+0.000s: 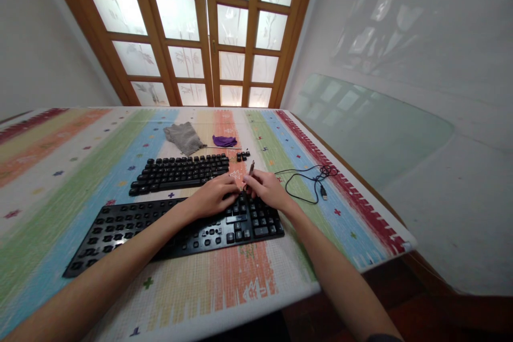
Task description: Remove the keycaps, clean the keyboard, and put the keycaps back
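— Forearms come in from six o'clock, and both meet over the right end of the near keyboard (120,227). What is each one doing?

— Left hand (214,197) lies flat, fingers spread on the keys at about the keyboard's one o'clock corner, pressing down and gripping nothing. Right hand (266,188) is closed around a thin tool (251,168), a slim dark stick that pokes up toward twelve o'clock; its tip is too small to identify.

— How far along does the work look?

— Judging by the layout, only partly. A few loose keycaps (242,155) sit together at twelve o'clock from the hands, just beside the far keyboard's right end. Whether the near keyboard has empty sockets under the hands I cannot tell, since they cover that patch. Most of its keys seem in place.

— And the second board?

— That far keyboard (180,171) lies just beyond the near one, apart from both hands. Its keys look in place.

— Anything else around?

— A coiled black cable (310,181) with a USB plug at three o'clock, a grey cloth (183,137) and a purple cloth (224,141) at twelve o'clock, all on the striped tablecloth (72,171).
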Demonstrator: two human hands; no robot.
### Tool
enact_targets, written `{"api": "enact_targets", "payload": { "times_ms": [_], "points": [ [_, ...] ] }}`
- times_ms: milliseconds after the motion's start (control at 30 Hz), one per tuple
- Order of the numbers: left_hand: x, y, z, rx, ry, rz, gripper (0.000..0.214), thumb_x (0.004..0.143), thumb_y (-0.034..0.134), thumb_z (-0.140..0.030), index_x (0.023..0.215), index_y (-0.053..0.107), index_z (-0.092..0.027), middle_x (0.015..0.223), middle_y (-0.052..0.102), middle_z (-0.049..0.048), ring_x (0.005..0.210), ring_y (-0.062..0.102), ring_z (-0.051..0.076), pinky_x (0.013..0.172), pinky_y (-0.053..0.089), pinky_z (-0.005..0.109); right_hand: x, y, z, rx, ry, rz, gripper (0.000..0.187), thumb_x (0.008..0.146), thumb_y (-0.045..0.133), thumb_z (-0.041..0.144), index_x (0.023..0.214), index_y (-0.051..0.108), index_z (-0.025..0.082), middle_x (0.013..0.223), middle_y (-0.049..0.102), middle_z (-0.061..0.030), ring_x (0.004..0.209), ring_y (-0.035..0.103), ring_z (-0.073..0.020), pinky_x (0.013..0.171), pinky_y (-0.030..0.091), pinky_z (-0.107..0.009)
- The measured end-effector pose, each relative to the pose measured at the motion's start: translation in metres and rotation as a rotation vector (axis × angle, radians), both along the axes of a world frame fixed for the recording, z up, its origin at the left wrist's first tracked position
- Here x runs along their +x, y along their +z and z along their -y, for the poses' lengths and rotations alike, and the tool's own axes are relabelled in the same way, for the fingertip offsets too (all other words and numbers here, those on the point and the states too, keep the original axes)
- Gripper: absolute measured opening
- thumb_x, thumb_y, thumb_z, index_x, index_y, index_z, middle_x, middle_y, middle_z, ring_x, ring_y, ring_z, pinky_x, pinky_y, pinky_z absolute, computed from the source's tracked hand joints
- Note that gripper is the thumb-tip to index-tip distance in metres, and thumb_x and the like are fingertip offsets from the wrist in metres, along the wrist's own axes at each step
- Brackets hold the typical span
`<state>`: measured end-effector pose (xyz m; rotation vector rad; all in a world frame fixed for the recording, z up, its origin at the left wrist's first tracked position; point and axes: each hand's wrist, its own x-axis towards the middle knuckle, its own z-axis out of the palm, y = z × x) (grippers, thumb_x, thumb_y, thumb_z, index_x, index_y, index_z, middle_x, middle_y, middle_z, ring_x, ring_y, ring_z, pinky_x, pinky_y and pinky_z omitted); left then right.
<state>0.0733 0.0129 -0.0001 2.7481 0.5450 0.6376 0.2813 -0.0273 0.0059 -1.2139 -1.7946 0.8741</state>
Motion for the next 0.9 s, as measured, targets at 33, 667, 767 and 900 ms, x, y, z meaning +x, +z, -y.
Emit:
{"api": "enact_targets", "payload": {
  "times_ms": [33,667,767,900],
  "points": [
    [0.000,0.001,0.000,-0.005,0.003,-0.012,0.020,0.092,0.049,-0.018,0.093,0.069,-0.018,0.094,0.065,0.0070,0.092,0.058,0.019,0.083,0.047,0.032,0.001,-0.002,-0.002,-0.015,-0.041,-0.031,0.035,0.093,0.049,0.046,0.075,0.057,0.016,0.062,0.063,0.0004,0.049,0.057,-0.0105,0.053,0.043,-0.023],
    [0.008,0.019,-0.004,-0.118,0.055,0.054,0.015,0.090,0.057,-0.029,0.092,0.068,-0.019,0.085,0.066,0.0034,0.078,0.059,0.016,0.076,0.047,0.030,0.009,0.005,0.000,0.034,-0.080,-0.209,0.040,0.087,0.055,0.056,0.087,0.060,0.016,0.066,0.063,0.0000,0.053,0.057,-0.0117,0.053,0.045,-0.024],
    [0.012,0.025,-0.007,-0.109,0.030,0.039,0.012,0.087,0.057,-0.026,0.087,0.066,-0.018,0.081,0.064,0.0029,0.076,0.058,0.016,0.073,0.047,0.029,0.009,0.007,0.001,0.058,-0.084,-0.172,0.040,0.088,0.054,0.057,0.085,0.060,0.017,0.066,0.063,0.0000,0.052,0.057,-0.0113,0.053,0.046,-0.023],
    [0.017,0.032,-0.020,-0.145,0.000,0.015,0.010,0.082,0.055,-0.023,0.078,0.063,-0.017,0.073,0.062,0.0007,0.067,0.055,0.013,0.065,0.044,0.025,0.009,0.007,0.000,0.065,-0.089,-0.158,0.041,0.088,0.053,0.057,0.083,0.059,0.016,0.065,0.064,-0.0005,0.051,0.058,-0.0114,0.052,0.046,-0.023]
  ]
}}
